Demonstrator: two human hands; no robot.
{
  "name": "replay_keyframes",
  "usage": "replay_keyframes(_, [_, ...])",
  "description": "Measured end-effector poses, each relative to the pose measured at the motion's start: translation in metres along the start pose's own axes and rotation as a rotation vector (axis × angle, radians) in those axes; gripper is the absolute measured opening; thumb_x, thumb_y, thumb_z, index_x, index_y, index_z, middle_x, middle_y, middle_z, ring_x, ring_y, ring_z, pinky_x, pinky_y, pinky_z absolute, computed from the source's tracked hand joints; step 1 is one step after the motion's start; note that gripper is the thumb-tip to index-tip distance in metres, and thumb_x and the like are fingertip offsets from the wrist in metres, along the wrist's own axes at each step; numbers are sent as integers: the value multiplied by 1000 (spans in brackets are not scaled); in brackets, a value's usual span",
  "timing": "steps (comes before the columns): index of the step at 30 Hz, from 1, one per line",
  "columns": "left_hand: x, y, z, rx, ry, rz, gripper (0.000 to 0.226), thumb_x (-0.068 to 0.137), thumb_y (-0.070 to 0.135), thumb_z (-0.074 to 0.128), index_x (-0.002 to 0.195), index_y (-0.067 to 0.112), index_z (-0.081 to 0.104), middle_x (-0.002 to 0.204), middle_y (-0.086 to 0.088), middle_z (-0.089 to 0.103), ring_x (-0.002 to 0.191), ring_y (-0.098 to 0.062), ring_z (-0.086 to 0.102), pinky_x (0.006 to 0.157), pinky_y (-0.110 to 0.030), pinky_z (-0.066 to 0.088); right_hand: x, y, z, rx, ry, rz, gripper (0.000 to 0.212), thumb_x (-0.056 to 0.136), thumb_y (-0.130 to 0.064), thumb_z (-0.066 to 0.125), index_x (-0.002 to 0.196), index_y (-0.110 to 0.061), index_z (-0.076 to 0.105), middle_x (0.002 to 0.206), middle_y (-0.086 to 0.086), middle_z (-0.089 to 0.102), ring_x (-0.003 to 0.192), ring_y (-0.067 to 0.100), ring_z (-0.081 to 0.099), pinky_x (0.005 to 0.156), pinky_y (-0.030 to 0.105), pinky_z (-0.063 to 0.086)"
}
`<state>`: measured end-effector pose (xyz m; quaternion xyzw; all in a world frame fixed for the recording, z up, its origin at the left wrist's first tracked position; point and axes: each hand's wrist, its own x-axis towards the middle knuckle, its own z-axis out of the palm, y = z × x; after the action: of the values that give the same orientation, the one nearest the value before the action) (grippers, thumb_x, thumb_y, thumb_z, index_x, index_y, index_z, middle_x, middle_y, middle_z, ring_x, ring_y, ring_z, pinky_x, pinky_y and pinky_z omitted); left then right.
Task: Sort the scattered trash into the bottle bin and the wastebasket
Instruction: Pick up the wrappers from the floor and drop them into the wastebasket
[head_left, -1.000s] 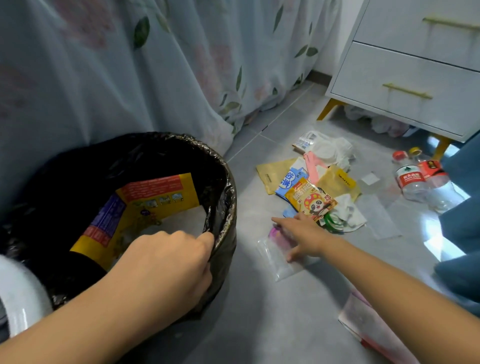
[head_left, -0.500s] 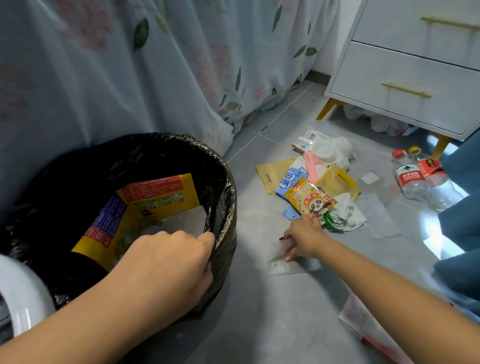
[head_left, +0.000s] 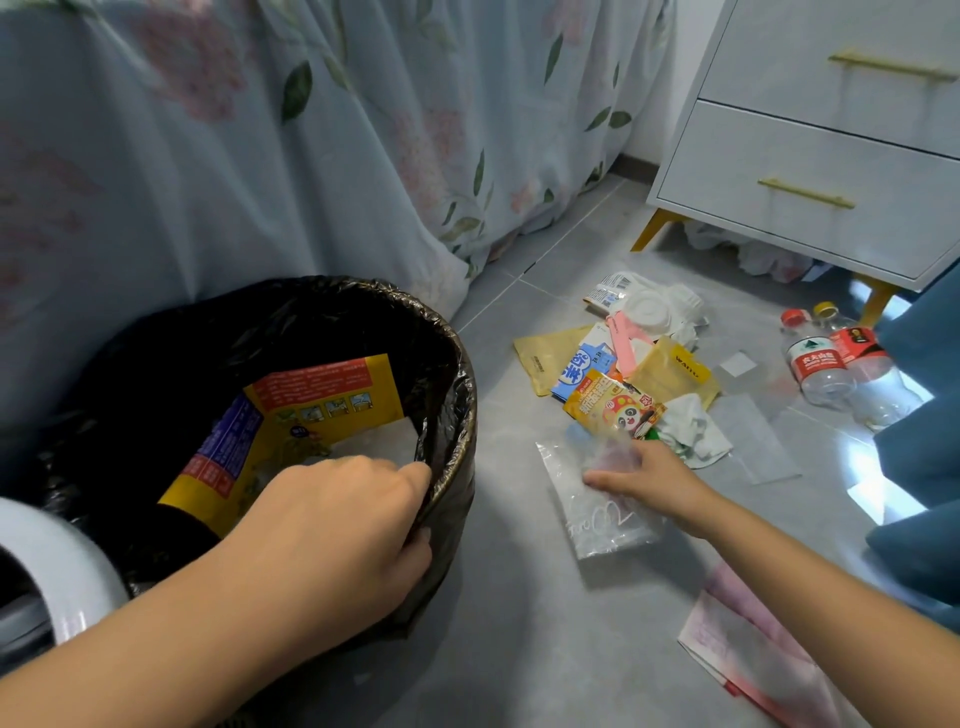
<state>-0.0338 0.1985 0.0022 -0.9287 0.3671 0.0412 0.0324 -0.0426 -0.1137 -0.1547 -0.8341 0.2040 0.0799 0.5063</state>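
I read this as the wrapper-sorting step, with the wastebasket (head_left: 452, 415) as the target: it stands at lower left with a black liner, a yellow printed pack already inside. My left hand (head_left: 332, 530) grips the liner at the near rim, thumb outside and fingers hooked over. My right hand (head_left: 644, 475) pinches the clear plastic bag (head_left: 597, 509), which looks partly raised off the grey tiled floor (head_left: 519, 649). Next, I judge, the bag must be carried left over the rim and let go; being limp film, it may cling. Beyond lie the wrapper pile (head_left: 618, 384) and, well apart to the right, two plastic bottles (head_left: 836, 369); no bottle bin shows. A floral curtain (head_left: 234, 156) and a white drawer unit (head_left: 810, 182) close the room.
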Motion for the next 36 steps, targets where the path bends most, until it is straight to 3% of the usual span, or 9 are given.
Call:
replay_keyframes(4, [-10, -9, -10, -29, 43, 24, 35, 85, 63, 36, 104, 33, 42, 104, 14, 53, 104, -6, 52, 74, -23, 46, -7, -7, -4, 92, -4, 53, 20, 73, -16, 80, 89, -11, 70, 87, 4, 73, 81, 16, 69, 71, 20, 53])
replay_keyframes(7, [-25, -20, -17, -22, -4, 25, 45, 80, 72, 35, 113, 41, 40, 111, 19, 53, 104, -3, 54, 71, -20, 45, -12, -16, -7, 116, 61, 36, 15, 74, -15, 80, 84, -12, 69, 82, 3, 72, 78, 17, 67, 66, 20, 50])
replay_keyframes(11, [-44, -33, -23, -7, -46, 1, 47, 78, 73, 36, 116, 45, 38, 112, 21, 54, 100, -4, 58, 67, -22, 40, -9, -61, -26, 205, 185, -20, 25, 74, -13, 79, 95, -6, 67, 81, 3, 69, 64, 8, 68, 53, 12, 49])
replay_keyframes(13, [-49, -37, -22, -10, -65, -3, 41, 80, 66, 38, 115, 44, 40, 110, 19, 55, 98, -5, 58, 71, -23, 44, -2, -98, -35, 226, 197, -81, 47, 68, -19, 82, 107, -2, 64, 93, 10, 70, 78, 16, 69, 68, 21, 56])
replay_keyframes(15, [-52, -40, -18, 8, -81, -12, 35, 83, 59, 39, 113, 41, 42, 109, 16, 57, 98, -8, 58, 72, -25, 45, -2, -142, -38, 273, 158, -188, 53, 61, -24, 81, 106, -2, 65, 97, 13, 71, 78, 18, 70, 74, 31, 58])
replay_keyframes(22, [-53, -41, 1, 162, -125, -32, 27, 90, 44, 40, 111, 30, 50, 105, 4, 61, 101, -21, 60, 65, -29, 33, -16, -268, 8, 212, -48, -603, 30, 73, -13, 80, 97, 1, 70, 88, 11, 73, 78, 18, 68, 82, 38, 55])
replay_keyframes(26, [-54, -42, 0, 130, -101, -43, 26, 88, 45, 41, 104, 29, 53, 88, 2, 57, 95, -20, 61, 61, -29, 31, -15, -296, 65, -177, -282, -711, 38, 70, -32, 83, 93, -3, 72, 88, 15, 74, 70, 9, 64, 76, 31, 55])
replay_keyframes(31, [-53, -40, -4, 108, -112, -42, 26, 85, 46, 44, 98, 27, 55, 70, 4, 36, 88, -20, 59, 49, -26, 23, 6, -282, 123, -813, -543, -675, 23, 70, -40, 81, 74, -20, 70, 62, -7, 62, 57, 6, 56, 59, 22, 46])
replay_keyframes(36, [-54, -41, -2, 88, -112, -49, 27, 85, 47, 46, 99, 26, 55, 75, 4, 41, 89, -21, 59, 61, -29, 32, 23, -268, 153, -942, -641, -579, 28, 66, -41, 83, 79, -20, 70, 66, -10, 64, 67, 8, 62, 67, 23, 51])
